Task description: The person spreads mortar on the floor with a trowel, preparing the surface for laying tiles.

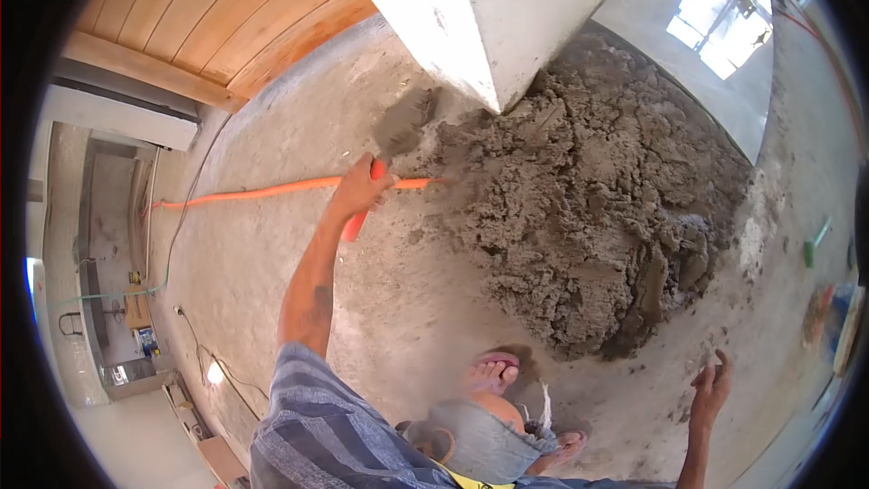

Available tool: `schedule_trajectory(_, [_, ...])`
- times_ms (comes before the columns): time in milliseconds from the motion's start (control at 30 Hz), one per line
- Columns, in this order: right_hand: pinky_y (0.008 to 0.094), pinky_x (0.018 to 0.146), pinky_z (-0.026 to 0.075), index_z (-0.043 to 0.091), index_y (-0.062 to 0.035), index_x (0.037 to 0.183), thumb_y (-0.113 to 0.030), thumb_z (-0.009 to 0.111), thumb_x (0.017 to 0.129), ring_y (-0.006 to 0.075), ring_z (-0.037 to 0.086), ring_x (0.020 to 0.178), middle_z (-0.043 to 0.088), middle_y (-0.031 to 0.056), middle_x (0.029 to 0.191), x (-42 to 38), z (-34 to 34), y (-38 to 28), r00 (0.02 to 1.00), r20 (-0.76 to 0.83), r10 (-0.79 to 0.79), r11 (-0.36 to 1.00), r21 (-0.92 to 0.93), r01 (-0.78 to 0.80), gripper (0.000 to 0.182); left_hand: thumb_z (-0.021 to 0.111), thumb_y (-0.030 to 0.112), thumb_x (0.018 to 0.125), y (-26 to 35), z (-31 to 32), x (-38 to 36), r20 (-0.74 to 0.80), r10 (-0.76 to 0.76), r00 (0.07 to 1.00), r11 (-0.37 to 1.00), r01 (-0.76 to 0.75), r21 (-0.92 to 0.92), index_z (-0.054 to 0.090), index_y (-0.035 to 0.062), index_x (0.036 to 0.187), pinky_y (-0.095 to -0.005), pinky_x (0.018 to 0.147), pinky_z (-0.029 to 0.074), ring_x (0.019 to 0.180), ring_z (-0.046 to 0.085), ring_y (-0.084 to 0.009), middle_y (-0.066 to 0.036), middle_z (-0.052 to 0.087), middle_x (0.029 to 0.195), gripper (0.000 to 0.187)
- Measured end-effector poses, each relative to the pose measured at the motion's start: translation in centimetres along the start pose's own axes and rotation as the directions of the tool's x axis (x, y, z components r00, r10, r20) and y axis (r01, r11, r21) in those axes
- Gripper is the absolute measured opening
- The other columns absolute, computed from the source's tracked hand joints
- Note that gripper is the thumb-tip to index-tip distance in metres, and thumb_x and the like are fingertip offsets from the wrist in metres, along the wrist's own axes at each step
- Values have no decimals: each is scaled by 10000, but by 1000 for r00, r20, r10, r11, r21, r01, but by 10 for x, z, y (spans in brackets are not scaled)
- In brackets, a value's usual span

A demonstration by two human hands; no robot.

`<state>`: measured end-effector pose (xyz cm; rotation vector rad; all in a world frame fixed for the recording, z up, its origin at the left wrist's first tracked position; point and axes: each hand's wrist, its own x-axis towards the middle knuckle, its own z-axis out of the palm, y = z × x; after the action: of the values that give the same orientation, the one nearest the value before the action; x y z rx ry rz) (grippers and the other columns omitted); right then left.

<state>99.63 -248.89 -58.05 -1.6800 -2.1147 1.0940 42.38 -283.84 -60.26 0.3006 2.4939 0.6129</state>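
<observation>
Striped sleeve [312,426] and knee in foreground; left hand [362,186] grips a red-handled trowel [389,140], blade loaded w/ mortar, pointing up-right toward the mortar pile [588,217] just beyond. Right hand [711,389] hangs open, empty, farther off over the floor [272,127].

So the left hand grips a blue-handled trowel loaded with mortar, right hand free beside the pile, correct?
Not quite: the head view shows the trowel handle is red-orange, not blue. The left hand does grip it, loaded with mortar, and the right hand is free beside the mortar pile.

Left hand [360,188] raised, fingers clenched; right hand [711,387] low, fingers spread
</observation>
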Motion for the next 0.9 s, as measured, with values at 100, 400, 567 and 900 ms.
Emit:
schedule_trajectory(100, [237, 528, 373, 508, -8, 1210, -173, 469, 967, 76, 450, 578, 450, 1, 681, 7, 3, -16, 1000, 18, 11, 997, 83, -13, 296, 586, 280, 840, -44, 2, 71, -160, -1, 987, 980, 33, 195, 469, 9, 1123, -482, 755, 495, 918, 625, -369, -261, 612, 1023, 409])
schedule_trajectory(400, [224, 546, 389, 498, -7, 1207, -209, 491, 960, 64, 451, 585, 444, -13, 670, -1, -5, -20, 995, -30, 91, 988, 128, -87, 319, 494, 238, 882, -33, 50, 61, 11, 145, 989, 866, -132, 482, 434, -7, 1130, -546, 838, 446, 986, 564, -485, -314, 591, 1022, 354])
schedule_trajectory(567, [209, 529, 363, 490, -3, 1204, -225, 502, 954, 55, 443, 577, 441, -20, 649, -6, -14, -5, 987, -43, 158, 962, 231, -144, 335, 500, 295, 902, -35, 54, 8, -250, 239, 938, 950, -173, 260, 450, -11, 1106, -529, 800, 462, 911, 585, -481, -292, 615, 952, 371])
schedule_trajectory(900, [208, 543, 367, 480, 9, 1208, -257, 517, 949, 55, 435, 581, 434, -16, 666, 4, 1, -26, 997, 22, 79, 961, 265, -82, 373, 490, 319, 941, 8, 78, 0, -2, 463, 886, 765, -399, 505, 486, 16, 1057, -492, 579, 488, 670, 616, -396, -231, 612, 758, 325])
